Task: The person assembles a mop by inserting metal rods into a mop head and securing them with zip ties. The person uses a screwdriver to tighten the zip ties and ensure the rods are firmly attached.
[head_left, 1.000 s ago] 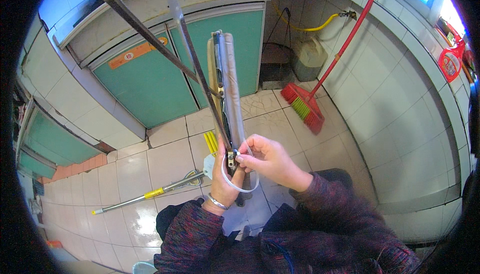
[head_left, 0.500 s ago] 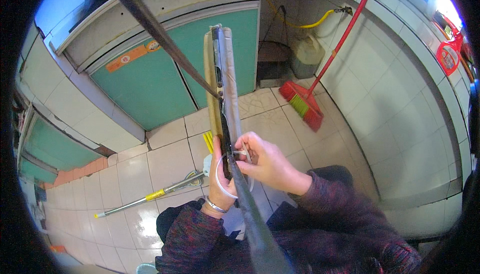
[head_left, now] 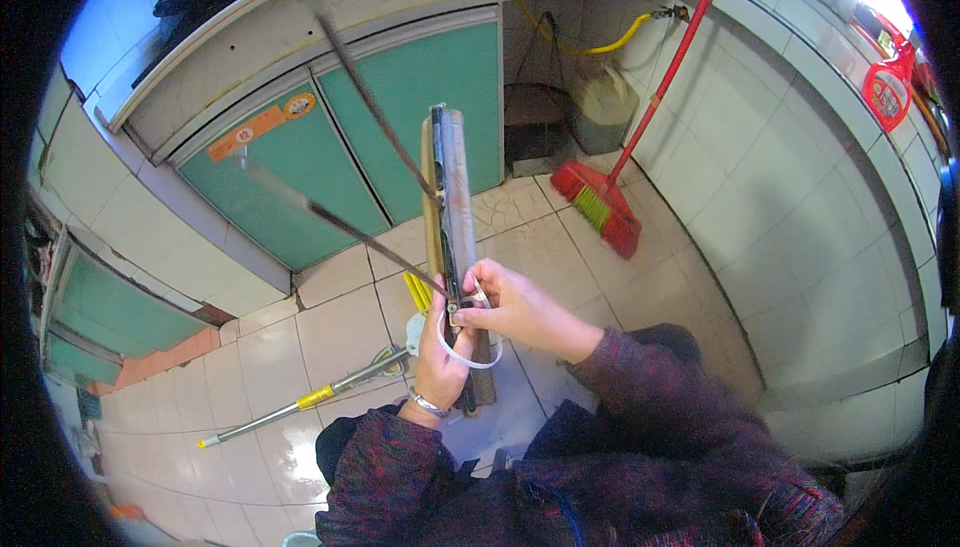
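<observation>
One left hand [head_left: 440,367]: curled round the lower part of the padded bar, with a bracelet [head_left: 427,404] at its wrist.
Right hand [head_left: 515,307]: thumb and forefinger brought together, pinching the white strap just beside the bar.
White strap [head_left: 484,366]: hung in a loop across the left hand; whether it went all the way round the bar, I couldn't tell.
Padded bar [head_left: 459,187]: held nearly upright above the floor [head_left: 530,247], a dark strip between its two soft sides.
Thin rods: the upper rod [head_left: 375,107] and the lower rod [head_left: 370,239] slanted from the bar toward the upper left, their far ends blurred.
Pole [head_left: 315,397]: lay on the floor left of the hands, with a yellow grip.
Broom [head_left: 600,212]: stood near the tiled wall [head_left: 760,147], its red handle leaning.
Jug [head_left: 603,112]: sat in the corner, below a yellow hose [head_left: 625,40].
</observation>
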`<state>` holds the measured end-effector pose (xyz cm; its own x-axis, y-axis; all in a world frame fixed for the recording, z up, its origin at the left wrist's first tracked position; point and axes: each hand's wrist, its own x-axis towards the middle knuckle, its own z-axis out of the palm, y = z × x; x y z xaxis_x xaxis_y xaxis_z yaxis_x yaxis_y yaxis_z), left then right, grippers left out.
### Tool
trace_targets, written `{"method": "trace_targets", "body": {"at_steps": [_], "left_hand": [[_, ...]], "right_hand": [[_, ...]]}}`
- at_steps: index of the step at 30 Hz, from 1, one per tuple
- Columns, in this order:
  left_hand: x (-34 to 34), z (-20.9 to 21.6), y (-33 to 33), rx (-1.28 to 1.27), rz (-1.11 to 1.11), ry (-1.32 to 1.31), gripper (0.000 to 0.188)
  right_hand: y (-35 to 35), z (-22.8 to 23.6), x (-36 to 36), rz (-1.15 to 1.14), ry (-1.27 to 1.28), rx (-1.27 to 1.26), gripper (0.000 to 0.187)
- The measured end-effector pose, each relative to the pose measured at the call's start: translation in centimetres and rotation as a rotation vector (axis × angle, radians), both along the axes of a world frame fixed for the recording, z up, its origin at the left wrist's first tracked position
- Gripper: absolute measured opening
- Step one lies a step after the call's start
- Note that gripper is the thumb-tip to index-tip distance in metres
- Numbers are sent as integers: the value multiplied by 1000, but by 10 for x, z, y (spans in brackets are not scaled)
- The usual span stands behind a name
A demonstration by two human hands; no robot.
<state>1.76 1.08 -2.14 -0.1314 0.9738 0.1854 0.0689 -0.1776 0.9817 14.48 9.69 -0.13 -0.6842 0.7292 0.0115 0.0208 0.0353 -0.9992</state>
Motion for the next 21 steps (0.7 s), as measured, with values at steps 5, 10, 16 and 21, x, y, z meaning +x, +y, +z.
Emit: {"method": "trace_targets", "body": {"at_steps": [5, 10, 16, 21], "left_hand": [[0, -11, -2, -37, -4, 6, 62], [5, -25, 1, -52, 31, 65, 60], [2, -72, -5, -103, 15, 175, 56], [6, -150, -18, -178, 46, 282, 48]], "right_hand": [[4, -17, -4, 10, 28, -8, 28], [2, -29, -5, -44, -3, -23, 28], [-1, -95, -9, -37, -64, -297, 25], [-16, -154, -2, -23, -131, -562, 25]]}}
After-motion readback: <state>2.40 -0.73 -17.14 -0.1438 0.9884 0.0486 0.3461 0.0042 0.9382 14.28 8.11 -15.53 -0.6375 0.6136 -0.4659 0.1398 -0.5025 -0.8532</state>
